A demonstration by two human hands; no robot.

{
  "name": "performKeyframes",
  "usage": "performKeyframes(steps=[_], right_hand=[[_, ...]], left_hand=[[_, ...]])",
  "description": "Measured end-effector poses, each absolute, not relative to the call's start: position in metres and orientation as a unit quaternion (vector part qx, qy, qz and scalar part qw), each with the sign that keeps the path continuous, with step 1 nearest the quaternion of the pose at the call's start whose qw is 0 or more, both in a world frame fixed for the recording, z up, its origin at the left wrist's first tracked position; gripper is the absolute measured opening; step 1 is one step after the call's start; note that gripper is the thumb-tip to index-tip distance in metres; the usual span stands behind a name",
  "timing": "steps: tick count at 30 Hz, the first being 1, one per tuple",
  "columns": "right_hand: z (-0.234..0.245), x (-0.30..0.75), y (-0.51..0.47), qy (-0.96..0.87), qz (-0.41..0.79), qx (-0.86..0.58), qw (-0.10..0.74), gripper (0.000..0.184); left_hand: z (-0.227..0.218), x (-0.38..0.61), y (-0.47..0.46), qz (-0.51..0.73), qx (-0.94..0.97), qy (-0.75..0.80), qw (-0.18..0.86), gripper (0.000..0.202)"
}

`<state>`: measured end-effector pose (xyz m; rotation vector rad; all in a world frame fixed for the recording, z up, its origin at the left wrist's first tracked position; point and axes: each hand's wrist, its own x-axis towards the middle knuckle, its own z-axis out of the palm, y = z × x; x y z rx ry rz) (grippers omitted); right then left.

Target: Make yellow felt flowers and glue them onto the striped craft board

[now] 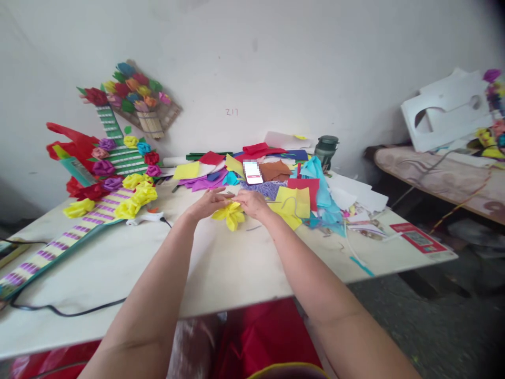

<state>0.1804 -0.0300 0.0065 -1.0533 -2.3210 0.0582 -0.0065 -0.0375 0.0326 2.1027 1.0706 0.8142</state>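
A yellow crepe-paper flower (230, 217) with spread petals is held just above the table, between my two hands. My left hand (207, 204) comes in from the left, its fingertips pinched at the top of the flower and some fingers stretched out. From the other side my right hand (252, 203) has its fingers curled closed at the flower's upper edge. The fingertips meet there, and the part they grip is hidden. A phone (252, 172) with a lit screen stands behind the hands, beside purple shredded paper (270, 189).
A yellow sheet (294, 205) and blue crepe paper (321, 184) lie on the right. A dark green cup (326, 150) stands behind. At left are a guitar-shaped decoration (114, 152) with paper flowers, a white glue gun (145, 218) and a black cable (71, 314).
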Motion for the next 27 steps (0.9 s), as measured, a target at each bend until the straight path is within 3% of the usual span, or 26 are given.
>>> performKeyframes(steps=[13,27], right_hand=[[0.006,0.174,-0.043,-0.872,0.028,-0.376,0.313,0.029],[-0.005,0.168,-0.036,-0.844,0.133,-0.334,0.399,0.024]], left_hand=[[0.018,-0.007,-0.065,0.41,0.741,0.409,0.34,0.027],[0.016,-0.01,-0.073,0.436,0.742,0.396,0.319,0.02]])
